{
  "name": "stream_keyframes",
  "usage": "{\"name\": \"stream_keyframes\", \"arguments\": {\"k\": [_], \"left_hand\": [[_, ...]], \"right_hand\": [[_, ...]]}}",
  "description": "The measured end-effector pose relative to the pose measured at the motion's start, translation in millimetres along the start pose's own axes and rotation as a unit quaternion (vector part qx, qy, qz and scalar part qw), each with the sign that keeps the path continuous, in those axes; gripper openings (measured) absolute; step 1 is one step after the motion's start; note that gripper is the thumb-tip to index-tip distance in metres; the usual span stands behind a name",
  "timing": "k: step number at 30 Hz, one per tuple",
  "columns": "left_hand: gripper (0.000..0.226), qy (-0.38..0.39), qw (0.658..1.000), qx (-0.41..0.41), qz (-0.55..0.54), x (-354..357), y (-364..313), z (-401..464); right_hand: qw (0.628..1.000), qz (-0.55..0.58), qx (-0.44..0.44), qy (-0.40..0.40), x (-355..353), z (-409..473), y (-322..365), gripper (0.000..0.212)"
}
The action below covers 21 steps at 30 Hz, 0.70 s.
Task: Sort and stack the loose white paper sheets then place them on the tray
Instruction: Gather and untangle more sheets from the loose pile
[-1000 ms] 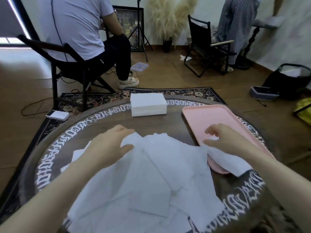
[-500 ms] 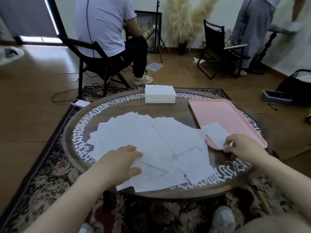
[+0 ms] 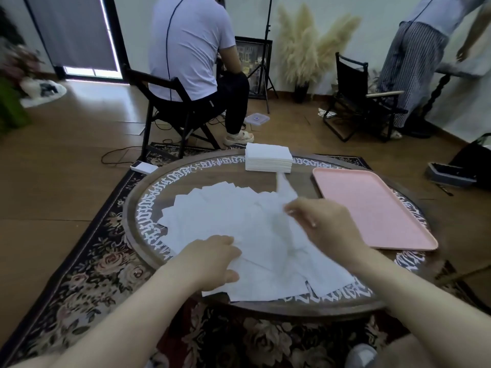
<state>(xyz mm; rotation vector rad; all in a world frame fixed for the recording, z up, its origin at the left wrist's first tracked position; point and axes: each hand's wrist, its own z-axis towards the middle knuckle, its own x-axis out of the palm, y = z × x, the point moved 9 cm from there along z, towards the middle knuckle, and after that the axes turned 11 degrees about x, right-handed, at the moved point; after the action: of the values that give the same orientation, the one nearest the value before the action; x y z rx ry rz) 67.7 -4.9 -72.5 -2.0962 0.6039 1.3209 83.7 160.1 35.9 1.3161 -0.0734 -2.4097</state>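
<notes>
Nearest the camera, the left hand (image 3: pixel 212 261) lies on the near-left part of the loose white paper sheets (image 3: pixel 239 229), fingers loosely curled with the thumb pressed on top of a sheet's edge; whether the fingers go under the sheet cannot be told. The right hand (image 3: pixel 321 224) is just beyond, over the right side of the spread, fingers bent and pinching a single white sheet (image 3: pixel 285 188) that rises from the pile, its free corner tilted up and blurred. The loose sheets fan out, overlapping, across the near and middle part of the round dark wooden table with white script around its rim (image 3: pixel 148 208); the nearest sheets reach the table's near edge. To the right, the flat pink rectangular plastic tray (image 3: pixel 372 208) sits on the table, just beside the spread, with no sheet on it. At the far edge of the table stands a squared stack of white paper (image 3: pixel 268 158), apart from the loose sheets. Under the table lies a dark floral rug (image 3: pixel 87 274). Beyond, a person in a white shirt (image 3: pixel 191 49) sits on a black folding chair (image 3: pixel 164 110), back to the camera.
</notes>
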Motion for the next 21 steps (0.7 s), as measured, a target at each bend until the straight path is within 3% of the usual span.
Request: {"name": "stream_keyframes", "arguments": {"k": [3,5,7,10,12,14,16,18,21], "left_hand": [[0.058,-0.002,1.0,0.004,0.001,-0.2,2.6,-0.8],[0.057,-0.004,1.0,0.002,0.002,-1.2,5.7,-1.4],[0.053,-0.022,1.0,-0.006,0.012,-6.5,10.1,-1.4],[0.051,-0.085,0.996,-0.024,0.034,-20.4,15.9,0.9],[0.055,-0.119,0.992,-0.019,0.039,-25.5,13.8,5.5],[0.062,-0.121,0.992,0.002,0.04,-23.9,7.4,13.2],[0.065,-0.096,0.994,0.016,0.047,-17.6,3.4,20.6],[0.067,-0.065,0.996,0.015,0.055,-11.4,3.4,26.4],[0.067,-0.039,0.998,0.014,0.056,-8.8,3.9,31.3]], "right_hand": [[0.966,-0.065,-0.043,0.248,70.1,-22.5,19.3,0.022],[0.943,-0.041,-0.014,0.331,87.6,-32.1,14.2,0.039],[0.947,0.074,0.081,0.302,78.7,-23.1,-2.2,0.045],[0.938,0.16,0.255,0.173,59.7,-6.5,-59.8,0.034],[0.894,0.15,0.387,0.17,66.6,-11.4,-103.1,0.039],[0.825,0.169,0.496,0.213,83.7,-26.6,-131.9,0.047],[0.787,0.185,0.536,0.245,93.5,-35.2,-139.5,0.045],[0.785,0.186,0.53,0.262,94.5,-34.5,-140.4,0.033],[0.784,0.193,0.511,0.294,92.9,-32.2,-135.5,0.035]]}}
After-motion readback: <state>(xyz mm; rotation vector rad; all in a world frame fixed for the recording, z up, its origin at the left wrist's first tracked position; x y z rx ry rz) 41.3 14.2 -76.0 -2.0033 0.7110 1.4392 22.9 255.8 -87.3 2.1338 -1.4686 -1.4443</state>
